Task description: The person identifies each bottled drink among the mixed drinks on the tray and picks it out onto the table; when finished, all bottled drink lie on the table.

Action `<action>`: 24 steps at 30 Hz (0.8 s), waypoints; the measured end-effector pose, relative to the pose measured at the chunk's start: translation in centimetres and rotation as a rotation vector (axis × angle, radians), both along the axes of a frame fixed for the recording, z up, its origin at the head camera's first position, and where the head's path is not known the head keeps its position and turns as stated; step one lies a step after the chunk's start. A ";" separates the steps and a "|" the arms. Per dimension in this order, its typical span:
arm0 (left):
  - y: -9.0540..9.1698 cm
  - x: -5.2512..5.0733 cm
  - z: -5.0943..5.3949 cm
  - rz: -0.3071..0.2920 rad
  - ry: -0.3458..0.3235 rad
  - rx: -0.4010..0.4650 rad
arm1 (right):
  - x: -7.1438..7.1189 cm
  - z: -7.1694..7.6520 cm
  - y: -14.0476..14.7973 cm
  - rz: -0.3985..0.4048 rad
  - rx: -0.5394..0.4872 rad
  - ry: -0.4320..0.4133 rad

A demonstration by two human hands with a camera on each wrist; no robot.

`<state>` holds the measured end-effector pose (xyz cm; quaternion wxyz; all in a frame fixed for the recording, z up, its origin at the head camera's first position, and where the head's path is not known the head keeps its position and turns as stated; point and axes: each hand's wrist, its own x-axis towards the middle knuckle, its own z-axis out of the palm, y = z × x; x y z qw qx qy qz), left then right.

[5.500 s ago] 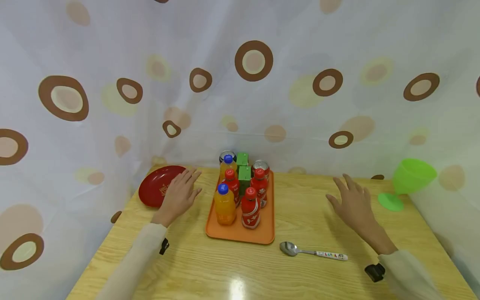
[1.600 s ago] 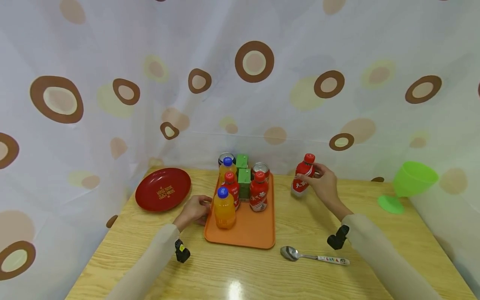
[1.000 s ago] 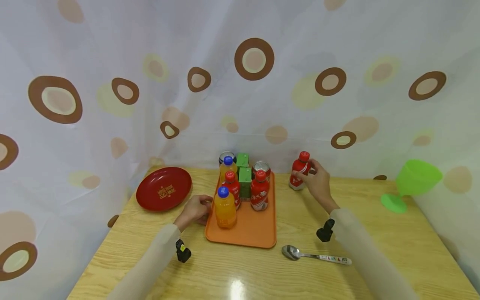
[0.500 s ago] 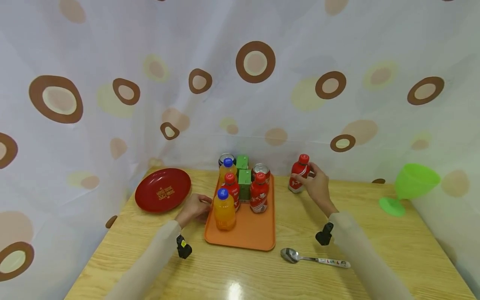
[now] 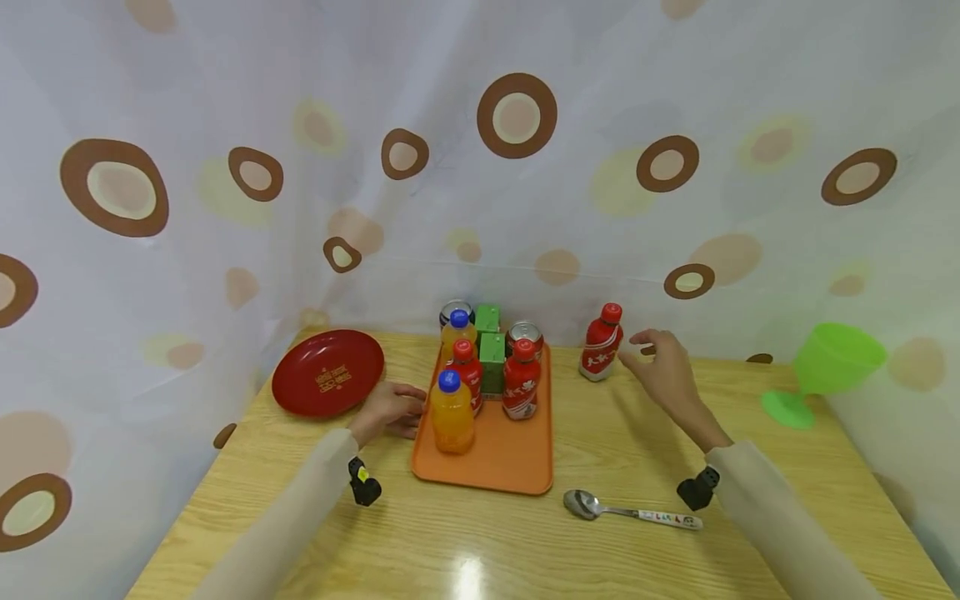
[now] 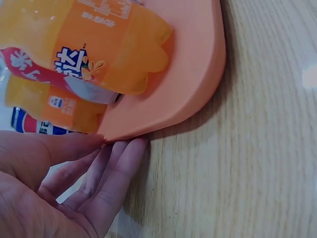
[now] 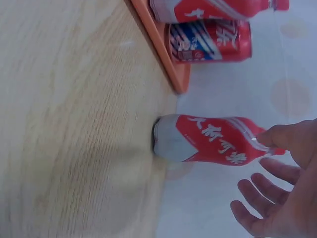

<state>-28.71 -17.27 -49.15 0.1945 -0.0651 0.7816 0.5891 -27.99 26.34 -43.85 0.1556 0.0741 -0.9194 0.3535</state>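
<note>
A red cola bottle (image 5: 602, 343) stands upright on the table near the back, right of the orange tray (image 5: 510, 467). My right hand (image 5: 667, 375) is just right of it, fingers spread and slightly bent, holding nothing. In the right wrist view the thumb overlaps the bottle's neck; contact there is hard to tell. My left hand (image 5: 386, 410) pinches the tray's left rim, thumb above and fingertips at the side in the left wrist view. On the tray stand orange soda bottles (image 5: 452, 417), red cola bottles (image 5: 521, 383), green cartons (image 5: 492, 360) and cans (image 5: 524, 332).
A red plate (image 5: 328, 373) lies left of the tray. The spoon (image 5: 630, 510) with a patterned handle rests in front, to the right. A green goblet (image 5: 836, 358) stands at the far right. Behind the wooden table (image 5: 420, 542) hangs a patterned curtain (image 5: 480, 208).
The right hand took a cola bottle from the tray's front right, stood it on the table, and has now let go, moving slightly right. The left hand went from the plate to the tray rim.
</note>
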 end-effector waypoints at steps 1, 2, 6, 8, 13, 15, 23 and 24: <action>-0.2 0.1 0.1 -0.004 -0.012 0.008 | 0.5 0.1 -0.1 0.017 0.003 0.025; -0.4 0.2 0.2 -0.005 -0.023 0.014 | 1.1 0.2 -0.3 0.036 0.005 0.047; -0.7 0.4 0.1 -0.012 -0.050 0.043 | 2.7 0.3 -1.0 0.113 -0.017 0.072; -0.7 0.4 0.0 -0.013 -0.052 0.059 | 3.2 0.2 -1.5 0.145 -0.050 0.043; -1.0 0.4 -0.2 -0.033 -0.054 0.081 | 3.8 0.0 -3.0 0.216 -0.167 -0.104; -1.1 0.4 -0.1 -0.042 -0.050 0.089 | 4.0 -0.2 -3.8 0.237 -0.204 -0.156; -0.5 0.9 -0.1 -0.058 0.060 0.010 | 5.5 -1.6 -7.1 0.391 -0.383 -0.370; -0.4 1.0 -0.2 -0.059 0.094 -0.019 | 5.7 -1.7 -7.5 0.403 -0.397 -0.384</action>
